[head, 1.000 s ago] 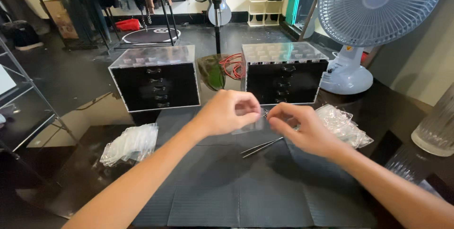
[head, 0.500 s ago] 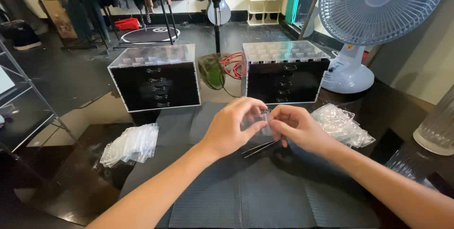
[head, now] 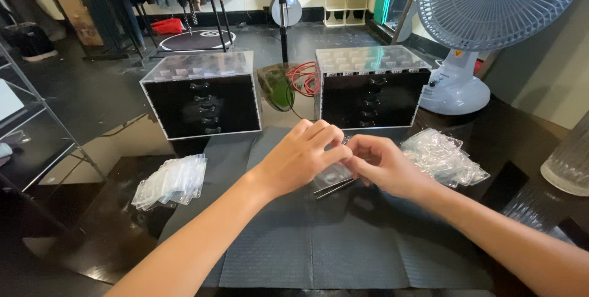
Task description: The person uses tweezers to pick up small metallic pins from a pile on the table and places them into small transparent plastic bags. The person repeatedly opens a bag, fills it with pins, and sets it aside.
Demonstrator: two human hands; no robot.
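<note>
a small clear plastic bag point(head: 334, 174) is pinched upright between both hands, just above thin metal tweezers point(head: 334, 188) lying on the grey mat point(head: 319, 242).

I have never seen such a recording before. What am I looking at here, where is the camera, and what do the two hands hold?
The camera sits on a person's head and looks down, so the two bare arms are the person's own. The left hand and right hand meet over a dark mat and pinch a small clear bag between them; what is inside it is too small to tell. Thin tweezers lie just under the hands. Piles of clear bags lie at the left and right. Behind stand two black drawer boxes and a white fan.
</note>
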